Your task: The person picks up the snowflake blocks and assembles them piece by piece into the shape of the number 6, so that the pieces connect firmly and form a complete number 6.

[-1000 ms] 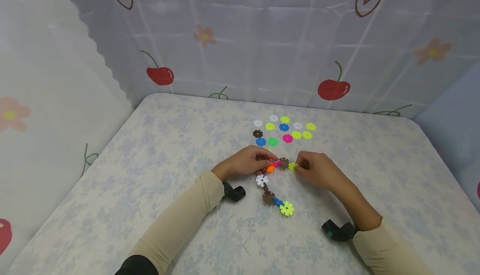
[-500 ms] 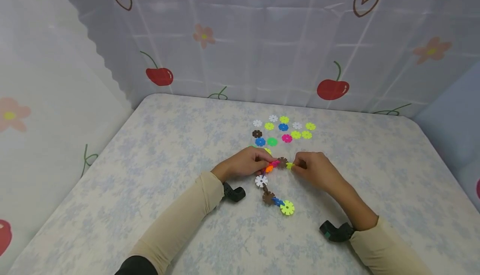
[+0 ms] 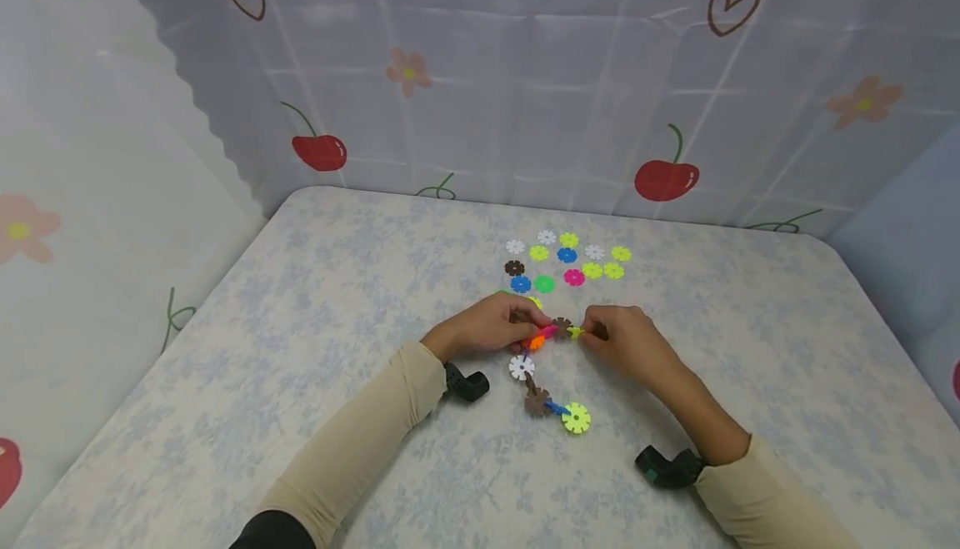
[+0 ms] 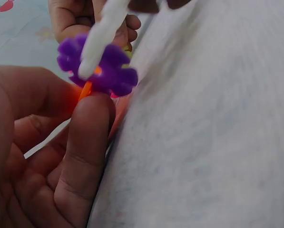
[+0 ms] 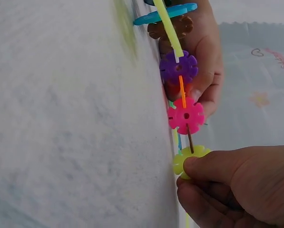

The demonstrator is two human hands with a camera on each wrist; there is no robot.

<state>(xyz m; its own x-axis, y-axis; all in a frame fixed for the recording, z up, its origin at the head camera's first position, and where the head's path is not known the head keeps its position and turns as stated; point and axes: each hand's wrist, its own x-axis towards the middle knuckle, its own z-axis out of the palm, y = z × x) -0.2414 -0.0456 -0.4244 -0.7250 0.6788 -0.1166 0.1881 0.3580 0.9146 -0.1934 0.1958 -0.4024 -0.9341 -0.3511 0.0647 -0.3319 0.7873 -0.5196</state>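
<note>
Slotted plastic snowflake discs are joined edge to edge in a chain. My left hand (image 3: 487, 322) pinches its orange disc (image 3: 537, 341) between thumb and fingers, close beside the purple disc (image 4: 115, 80). With thumb and forefinger, my right hand (image 3: 628, 345) pinches a yellow disc (image 5: 181, 165) at one end. This disc meets the brown disc (image 3: 561, 326), which is linked to the pink disc (image 5: 194, 122); how deep the slots sit is unclear. From the purple disc the chain bends towards me through a white disc (image 3: 517, 372), brown and blue pieces, and another yellow disc (image 3: 576, 426).
Behind the hands, several loose discs lie flat on the patterned table (image 3: 300, 282), among them a green disc (image 3: 544, 284), a magenta disc (image 3: 574, 277) and a dark brown disc (image 3: 514, 268). A printed curtain (image 3: 525, 116) hangs beyond the table's back edge.
My right hand has moved slightly left with the yellow disc, closer to the brown disc. The near part of the chain has shifted a little towards me. My left hand stays nearly still.
</note>
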